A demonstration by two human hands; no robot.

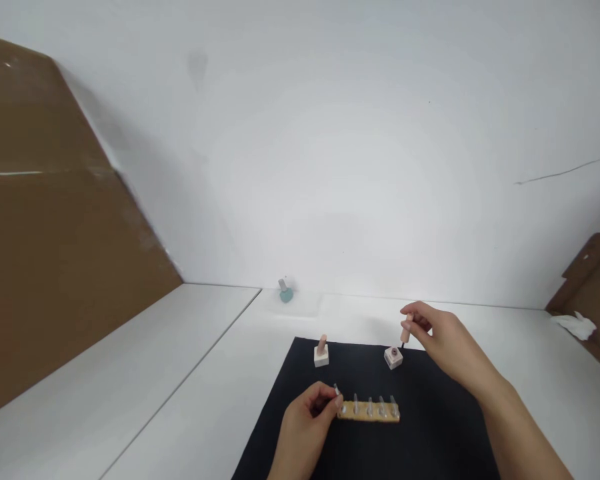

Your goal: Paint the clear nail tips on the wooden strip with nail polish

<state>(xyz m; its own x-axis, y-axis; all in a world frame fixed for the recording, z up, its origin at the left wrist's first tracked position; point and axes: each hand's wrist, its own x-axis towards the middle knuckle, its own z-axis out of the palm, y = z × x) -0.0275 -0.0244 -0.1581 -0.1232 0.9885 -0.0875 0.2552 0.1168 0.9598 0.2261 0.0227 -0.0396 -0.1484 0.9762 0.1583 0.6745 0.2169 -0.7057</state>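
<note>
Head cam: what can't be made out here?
All in the head view:
What the left hand pinches: fingers hide most of it.
Left end of the tan wooden strip: hidden behind those fingers.
Top of the pale pink cylinder: hidden by the right hand.
Whether its dark tip touches the white cube: too small to tell.
Far teal object: too small, blurred.
Both forearms: cut off by the bottom edge.

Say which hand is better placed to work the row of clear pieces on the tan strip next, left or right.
Left, probably: the left hand sits right at the end of the tan strip, pinching a small clear piece. The right hand is farther away, holding a pink cap above a square white bottle.
</note>
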